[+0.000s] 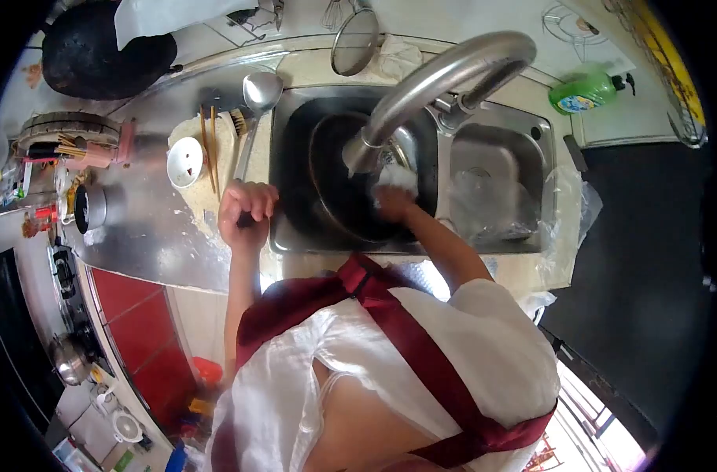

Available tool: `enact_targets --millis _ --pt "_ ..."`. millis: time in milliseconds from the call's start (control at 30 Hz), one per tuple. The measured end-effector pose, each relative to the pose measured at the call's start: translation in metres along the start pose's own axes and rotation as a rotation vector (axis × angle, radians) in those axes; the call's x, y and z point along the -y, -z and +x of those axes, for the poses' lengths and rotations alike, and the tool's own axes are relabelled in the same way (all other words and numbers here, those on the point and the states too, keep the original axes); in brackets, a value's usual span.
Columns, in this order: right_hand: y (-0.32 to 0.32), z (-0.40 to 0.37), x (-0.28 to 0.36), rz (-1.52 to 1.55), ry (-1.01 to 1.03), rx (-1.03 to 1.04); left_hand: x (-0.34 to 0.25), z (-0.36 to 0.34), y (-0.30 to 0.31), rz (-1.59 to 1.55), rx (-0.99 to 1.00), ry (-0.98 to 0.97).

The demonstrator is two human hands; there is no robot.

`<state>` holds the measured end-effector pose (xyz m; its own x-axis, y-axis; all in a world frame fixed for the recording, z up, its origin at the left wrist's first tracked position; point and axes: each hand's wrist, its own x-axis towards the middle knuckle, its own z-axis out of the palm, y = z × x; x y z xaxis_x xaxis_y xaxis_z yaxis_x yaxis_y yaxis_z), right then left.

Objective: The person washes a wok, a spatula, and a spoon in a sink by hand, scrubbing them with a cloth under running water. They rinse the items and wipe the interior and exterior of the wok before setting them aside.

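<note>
A dark pan point(327, 197) lies in the left basin of the steel sink point(295, 248), under the curved faucet point(445, 67). My right hand point(391, 204) reaches into the pan, its fingers closed on a wad of white cloth point(398, 179) pressed to the inside surface. My left hand point(248, 211) is at the left rim of the sink with its fingers curled over. A dark bit shows under those fingers, and I cannot tell what it is. The handle of a large steel ladle point(262, 90) runs down close to my left fingertips.
Left of the sink are a white bowl point(186, 163), wooden chopsticks point(214, 149) and a small brush point(238, 122). A clear plastic bag point(500, 208) lies in the right basin. A green soap bottle point(585, 94) stands behind on the right. A black wok point(99, 51) hangs at the back left.
</note>
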<state>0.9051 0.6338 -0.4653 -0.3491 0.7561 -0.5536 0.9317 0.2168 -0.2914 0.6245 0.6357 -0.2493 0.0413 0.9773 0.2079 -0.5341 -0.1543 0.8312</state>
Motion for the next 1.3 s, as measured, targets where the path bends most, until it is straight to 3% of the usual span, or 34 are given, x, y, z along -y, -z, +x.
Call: enact_targets --millis 67,133,167,233,267,333,433,500,567,600,633,700,800,1033,1200,1300 --pt "-0.014 0.005 0.009 0.154 0.027 0.012 0.0 0.001 -0.004 -0.014 0.004 0.0" --pt "-0.013 0.012 0.023 0.41 0.166 0.193 0.0 0.003 -0.008 -0.049 0.011 -0.004" --pt "-0.016 0.008 0.026 0.415 0.161 0.183 -0.002 0.002 -0.011 -0.05 0.023 -0.003" --pt "0.014 -0.025 0.048 0.889 0.153 0.148 -0.006 0.001 -0.024 0.152 0.046 -0.026" --pt "0.012 -0.025 0.054 0.894 0.149 0.14 -0.005 0.001 -0.028 0.195 0.057 -0.055" --pt "0.013 -0.022 0.065 1.428 0.166 0.125 -0.004 0.002 -0.034 0.177 0.082 -0.067" --pt "0.036 -0.032 0.079 1.694 0.068 0.079 -0.006 0.016 -0.057 0.227 0.068 -0.111" --pt "0.036 -0.034 0.073 1.757 0.132 0.023 -0.013 0.03 -0.077 0.218 0.024 -0.087" --pt "0.025 -0.028 0.053 1.895 0.095 -0.145 -0.024 0.036 -0.099 0.217 0.034 -0.115" --pt "0.024 -0.032 0.044 1.925 -0.076 -0.164 -0.031 0.037 -0.108 0.271 0.016 -0.131" --pt "0.032 -0.044 0.04 1.932 -0.076 -0.167 -0.037 0.038 -0.116 0.325 -0.004 -0.148" --pt "0.044 -0.066 0.034 1.864 -0.241 -0.475 -0.05 0.039 -0.129 0.321 0.0 -0.134" --pt "0.025 -0.053 0.012 1.865 -0.276 -0.591 -0.068 0.036 -0.153 0.441 0.034 -0.159" --pt "0.03 -0.059 0.009 1.657 -0.274 -0.578 -0.063 0.043 -0.141 0.425 -0.086 -0.203" --pt "-0.009 -0.025 -0.022 1.707 -0.304 -0.705 -0.03 0.046 -0.098 0.248 -0.224 -0.29" --pt "0.012 -0.039 -0.024 1.8 -0.347 -0.655 -0.009 0.04 -0.067 0.034 -0.388 -0.258"
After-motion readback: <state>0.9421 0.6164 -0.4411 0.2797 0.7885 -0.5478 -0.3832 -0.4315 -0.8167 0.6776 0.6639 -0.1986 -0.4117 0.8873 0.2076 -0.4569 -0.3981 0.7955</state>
